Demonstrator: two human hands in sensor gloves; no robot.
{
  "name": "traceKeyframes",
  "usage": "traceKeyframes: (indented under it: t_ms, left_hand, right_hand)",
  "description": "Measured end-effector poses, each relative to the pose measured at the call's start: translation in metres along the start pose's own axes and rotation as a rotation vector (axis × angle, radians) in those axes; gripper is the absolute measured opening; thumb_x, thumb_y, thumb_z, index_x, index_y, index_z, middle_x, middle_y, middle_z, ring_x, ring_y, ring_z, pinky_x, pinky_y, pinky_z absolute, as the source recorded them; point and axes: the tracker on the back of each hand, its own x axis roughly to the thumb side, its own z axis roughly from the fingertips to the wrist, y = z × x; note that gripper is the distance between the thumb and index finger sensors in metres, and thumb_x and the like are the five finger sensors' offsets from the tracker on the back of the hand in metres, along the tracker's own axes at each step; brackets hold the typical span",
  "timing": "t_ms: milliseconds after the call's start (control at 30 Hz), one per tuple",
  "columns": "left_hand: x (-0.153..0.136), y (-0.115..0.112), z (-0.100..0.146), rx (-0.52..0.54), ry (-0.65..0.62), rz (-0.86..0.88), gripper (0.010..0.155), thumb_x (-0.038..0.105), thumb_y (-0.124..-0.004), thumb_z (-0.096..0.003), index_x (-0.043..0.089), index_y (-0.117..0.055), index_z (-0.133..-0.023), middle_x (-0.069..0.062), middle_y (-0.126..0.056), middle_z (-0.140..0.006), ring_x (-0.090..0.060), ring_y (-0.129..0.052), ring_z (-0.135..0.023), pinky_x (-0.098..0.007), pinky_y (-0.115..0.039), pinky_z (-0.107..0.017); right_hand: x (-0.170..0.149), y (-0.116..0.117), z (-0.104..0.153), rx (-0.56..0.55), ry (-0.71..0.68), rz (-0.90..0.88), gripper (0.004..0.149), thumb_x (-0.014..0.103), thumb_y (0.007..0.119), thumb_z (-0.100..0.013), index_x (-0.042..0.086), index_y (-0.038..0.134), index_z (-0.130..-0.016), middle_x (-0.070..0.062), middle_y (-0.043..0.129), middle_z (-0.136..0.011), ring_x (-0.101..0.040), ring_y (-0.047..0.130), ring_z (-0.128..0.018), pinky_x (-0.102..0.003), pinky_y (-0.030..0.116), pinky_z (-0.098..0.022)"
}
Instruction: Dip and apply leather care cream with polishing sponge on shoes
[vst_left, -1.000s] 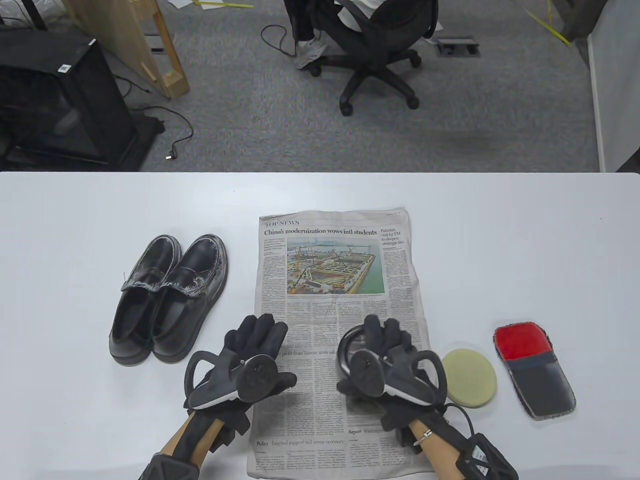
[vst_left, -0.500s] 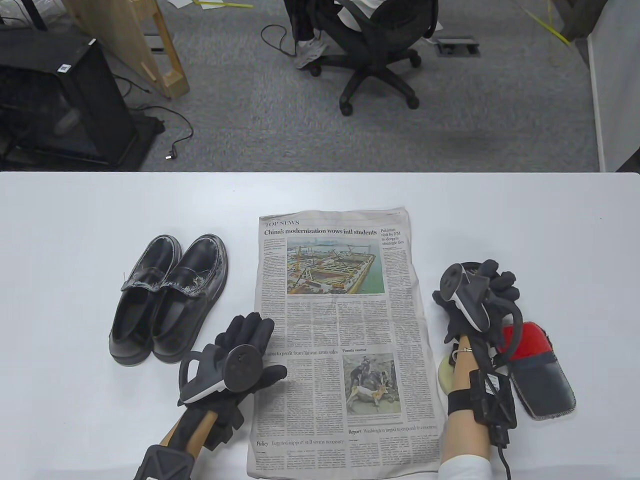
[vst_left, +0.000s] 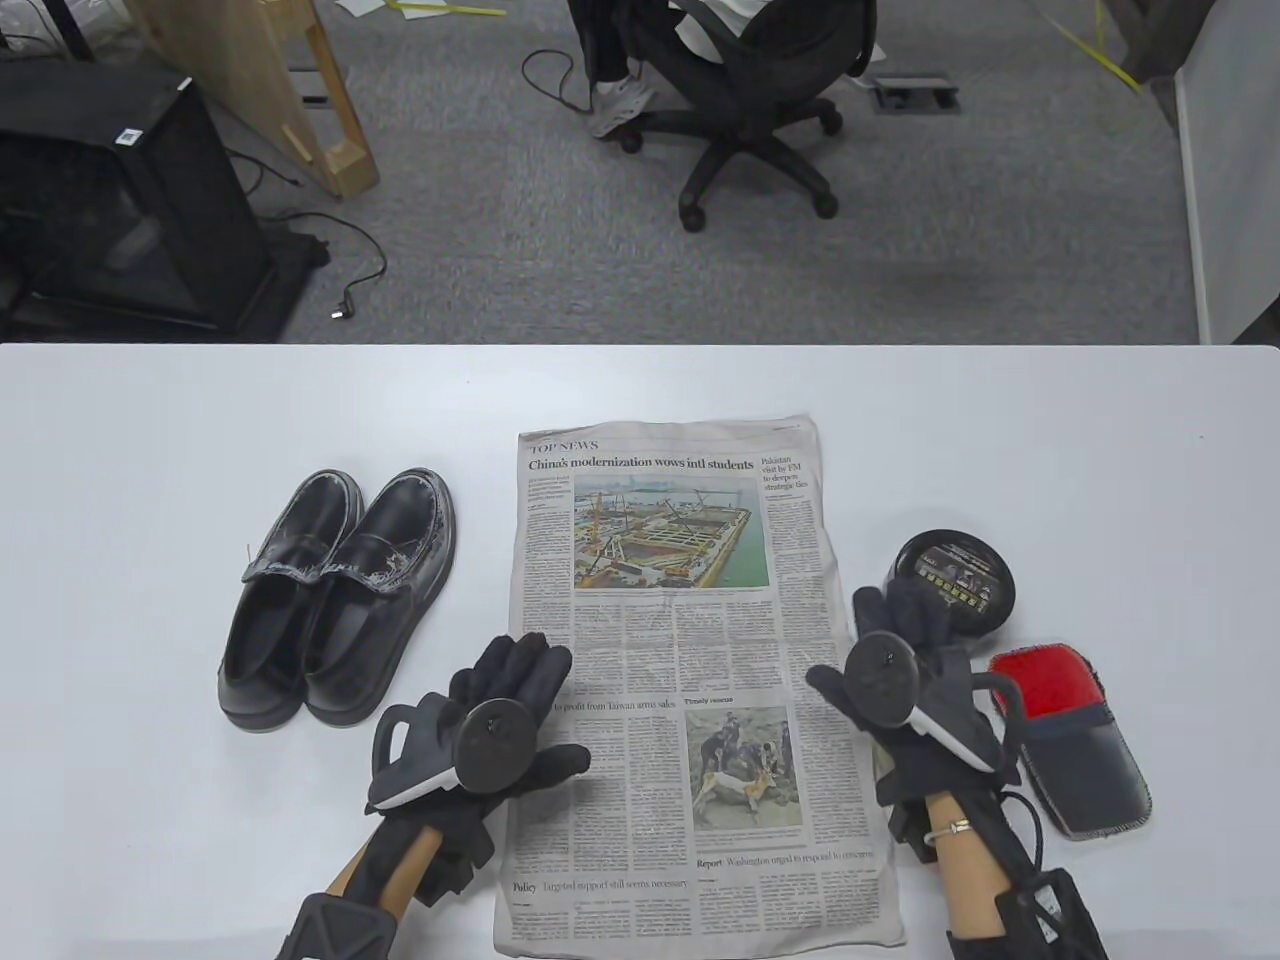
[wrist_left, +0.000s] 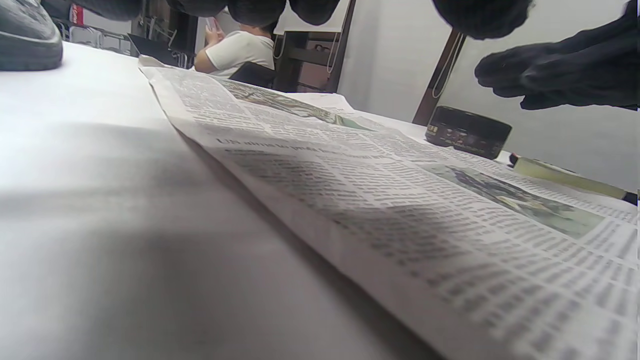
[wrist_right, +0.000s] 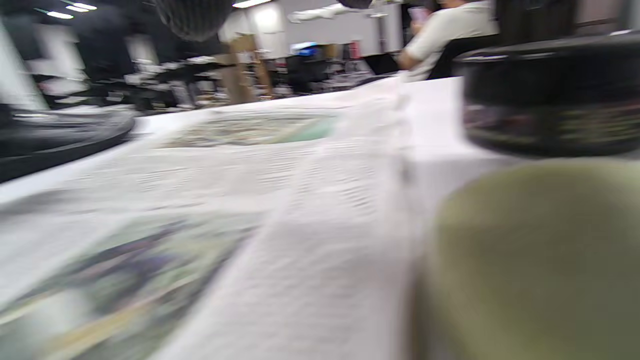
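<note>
Since half a second ago the right hand (vst_left: 915, 665) has drawn back toward the near edge, leaving the black cream tin (vst_left: 953, 585) standing alone on the white surface (vst_left: 150, 450), just right of the newspaper (vst_left: 680, 640); a second ago that hand had the tin over the near part of the paper. Now the right hand's fingers (vst_left: 905, 610) lie loosely extended and grip nothing, their tips just beside or touching the near left side of the tin; which, I cannot tell. The tin's lid is on, label up. The left hand (vst_left: 490, 715) has shifted slightly right and sits at the newspaper's left edge, its fingers (vst_left: 520, 665) relaxed and spread, holding nothing.

The round yellow-green polishing sponge (wrist_right: 530, 260) is almost wholly hidden under the right hand in the table view; the right wrist view shows it, blurred, filling the near right corner with the tin behind it. The left wrist view shows the tin (wrist_left: 468, 131) beyond the newspaper's far side, with the sponge's edge near it.

The pair of black shoes (vst_left: 335, 595) stands side by side left of the newspaper, toes pointing away, well apart from the tin. A red and dark cloth mitt (vst_left: 1070, 740) lies right of the right hand.
</note>
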Motion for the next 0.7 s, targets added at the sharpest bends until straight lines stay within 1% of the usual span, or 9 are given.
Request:
traceKeyframes:
  t_ms: [100, 167, 233, 300, 467, 700]
  left_hand:
    - [0.003, -0.002, 0.003, -0.005, -0.018, -0.006, 0.095, 0.066, -0.061, -0.051, 0.013, -0.028, -0.123, -0.025, -0.028, -0.128, -0.052, -0.032, -0.111, -0.073, -0.042, -0.073]
    - [0.004, -0.005, 0.004, -0.018, -0.034, -0.014, 0.095, 0.066, -0.061, -0.0509, 0.013, -0.028, -0.122, -0.025, -0.029, -0.128, -0.052, -0.032, -0.111, -0.073, -0.042, -0.073]
    - [0.004, -0.007, 0.004, -0.029, -0.039, -0.024, 0.095, 0.066, -0.061, -0.051, 0.013, -0.028, -0.122, -0.025, -0.029, -0.128, -0.052, -0.032, -0.111, -0.073, -0.042, -0.073]
    - [0.004, -0.008, 0.004, -0.042, -0.04, -0.03, 0.095, 0.066, -0.061, -0.0509, 0.013, -0.028, -0.122, -0.025, -0.029, -0.128, -0.052, -0.032, -0.111, -0.073, -0.042, -0.073]
    - [0.004, -0.009, 0.003, -0.04, -0.042, -0.018, 0.095, 0.065, -0.061, -0.051, 0.013, -0.028, -0.122, -0.025, -0.029, -0.128, -0.052, -0.032, -0.111, -0.073, -0.042, -0.073]
    - [0.004, -0.009, 0.002, -0.038, -0.039, -0.023, 0.094, 0.065, -0.061, -0.0513, 0.013, -0.028, -0.122, -0.025, -0.029, -0.128, -0.052, -0.032, -0.111, -0.072, -0.041, -0.073]
  right_hand:
    - [0.024, 0.015, 0.02, 0.016, -0.158, 0.039, 0.09, 0.064, 0.053, -0.054, 0.007, 0.027, -0.119, -0.028, 0.028, -0.121, -0.059, 0.037, -0.107, -0.066, 0.048, -0.073]
    - [0.034, 0.028, 0.024, 0.035, -0.227, 0.084, 0.089, 0.063, 0.054, -0.054, 0.007, 0.03, -0.118, -0.028, 0.032, -0.12, -0.058, 0.041, -0.106, -0.065, 0.051, -0.072]
    - [0.037, 0.033, 0.023, 0.084, -0.233, 0.118, 0.09, 0.063, 0.053, -0.054, 0.006, 0.027, -0.118, -0.029, 0.031, -0.119, -0.058, 0.04, -0.106, -0.064, 0.051, -0.072]
    - [0.035, 0.037, 0.02, 0.067, -0.215, 0.115, 0.089, 0.062, 0.053, -0.054, 0.006, 0.027, -0.118, -0.029, 0.03, -0.119, -0.058, 0.04, -0.106, -0.064, 0.05, -0.072]
    - [0.027, 0.04, 0.019, 0.093, -0.203, 0.076, 0.09, 0.062, 0.053, -0.054, 0.005, 0.027, -0.118, -0.03, 0.03, -0.119, -0.059, 0.039, -0.105, -0.064, 0.049, -0.072]
    - [0.032, 0.042, 0.02, 0.094, -0.22, 0.114, 0.089, 0.062, 0.053, -0.054, 0.005, 0.028, -0.118, -0.03, 0.031, -0.119, -0.058, 0.04, -0.105, -0.064, 0.05, -0.072]
